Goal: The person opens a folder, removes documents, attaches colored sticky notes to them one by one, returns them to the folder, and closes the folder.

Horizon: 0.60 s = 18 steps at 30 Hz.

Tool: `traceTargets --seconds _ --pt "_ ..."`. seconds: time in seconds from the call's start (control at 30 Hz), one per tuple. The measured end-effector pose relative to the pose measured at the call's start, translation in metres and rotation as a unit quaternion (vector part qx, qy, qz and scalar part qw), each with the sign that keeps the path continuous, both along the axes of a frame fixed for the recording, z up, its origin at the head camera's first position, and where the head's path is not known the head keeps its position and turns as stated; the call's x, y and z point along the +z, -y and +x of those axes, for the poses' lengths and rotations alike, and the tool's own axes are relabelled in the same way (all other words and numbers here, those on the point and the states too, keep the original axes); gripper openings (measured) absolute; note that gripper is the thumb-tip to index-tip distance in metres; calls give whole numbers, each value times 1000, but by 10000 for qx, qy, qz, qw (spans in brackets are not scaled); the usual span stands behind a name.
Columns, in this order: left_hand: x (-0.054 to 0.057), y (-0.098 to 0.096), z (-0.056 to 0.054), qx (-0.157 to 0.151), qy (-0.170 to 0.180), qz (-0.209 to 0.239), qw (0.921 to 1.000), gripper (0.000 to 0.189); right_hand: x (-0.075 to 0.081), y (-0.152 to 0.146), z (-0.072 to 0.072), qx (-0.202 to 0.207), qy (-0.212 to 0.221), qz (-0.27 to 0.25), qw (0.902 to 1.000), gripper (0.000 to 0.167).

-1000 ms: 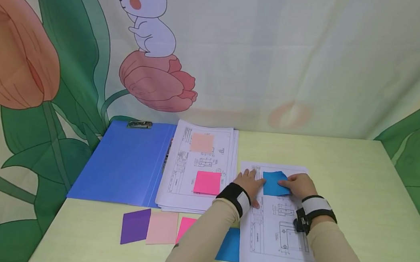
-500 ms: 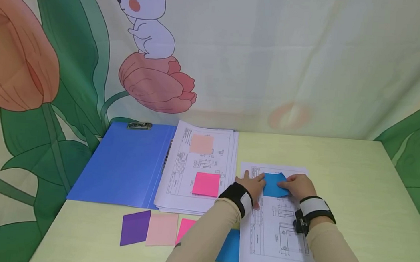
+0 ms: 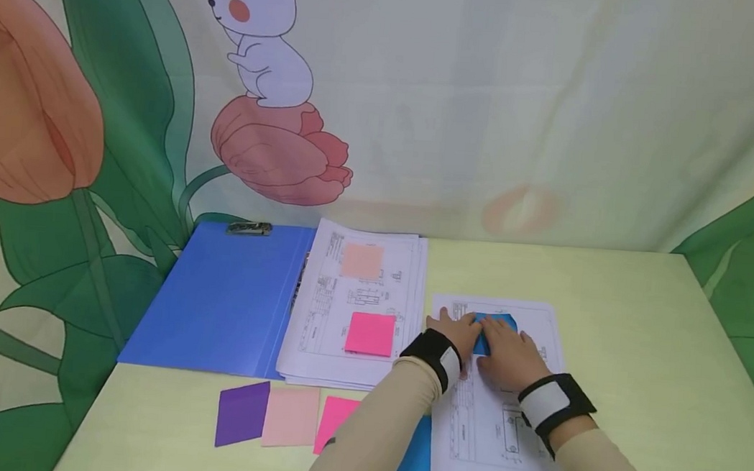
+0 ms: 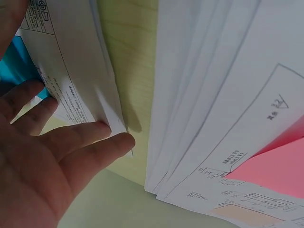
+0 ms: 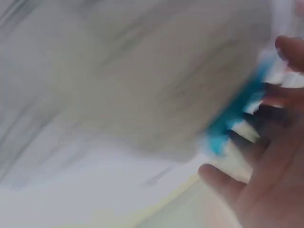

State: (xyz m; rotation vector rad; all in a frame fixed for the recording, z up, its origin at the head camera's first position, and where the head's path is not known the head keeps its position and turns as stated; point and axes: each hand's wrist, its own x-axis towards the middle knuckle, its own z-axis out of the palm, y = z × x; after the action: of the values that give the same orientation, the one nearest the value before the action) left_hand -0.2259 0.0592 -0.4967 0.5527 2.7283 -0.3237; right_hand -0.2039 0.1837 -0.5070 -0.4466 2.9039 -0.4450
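A blue sticky note [image 3: 504,320] lies near the top of a printed drawing sheet [image 3: 481,436], mostly covered by both hands in the head view. My right hand [image 3: 514,355] rests over the note with its fingers extended, and the right wrist view shows those fingers [image 5: 247,147] along the blue paper. My left hand [image 3: 454,335] is spread at the note's left edge. In the left wrist view, its fingers [image 4: 76,137] reach across the sheet's margin, some right at the blue note [image 4: 16,64].
Left of the sheet lies a paper stack [image 3: 317,361] bearing a peach note [image 3: 362,261] and a pink note [image 3: 369,334]. An open blue folder [image 3: 217,305] lies beside it. Purple [image 3: 243,413], pale pink [image 3: 291,417], hot pink [image 3: 333,421] and blue [image 3: 417,450] notes line the front.
My right hand has let go of its pinch on the blue note's right edge and moved left, over the note, with fingers extended. My left hand stays at the note's left edge.
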Motion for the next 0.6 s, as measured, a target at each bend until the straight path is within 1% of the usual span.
traceTargets --seconds 0.03,0.1,0.2,0.33,0.4,0.47,0.57,0.6 --pt "1 1 1 8 -23 14 10000 101 -2 -1 1 31 180 131 9997 66" --pt "2 3 4 -20 -70 14 10000 98 -6 -5 2 -102 376 381 9985 73" --pt "5 5 8 -26 -88 -1 10000 94 -8 -13 2 -332 421 609 9967 85" --pt "7 9 11 111 45 -87 9999 86 -8 -14 0 -439 471 703 9954 93" --pt "8 12 10 171 108 -169 9997 73 -10 -11 -3 -440 453 742 9952 94" --pt "10 14 8 204 130 -302 9992 70 -15 -7 -6 -433 449 713 9955 94" --pt "10 22 6 160 76 -410 9990 57 -24 -2 -10 -379 514 626 9960 97" --pt "9 26 6 131 42 -422 9990 63 -26 0 -11 -365 558 595 9960 97"
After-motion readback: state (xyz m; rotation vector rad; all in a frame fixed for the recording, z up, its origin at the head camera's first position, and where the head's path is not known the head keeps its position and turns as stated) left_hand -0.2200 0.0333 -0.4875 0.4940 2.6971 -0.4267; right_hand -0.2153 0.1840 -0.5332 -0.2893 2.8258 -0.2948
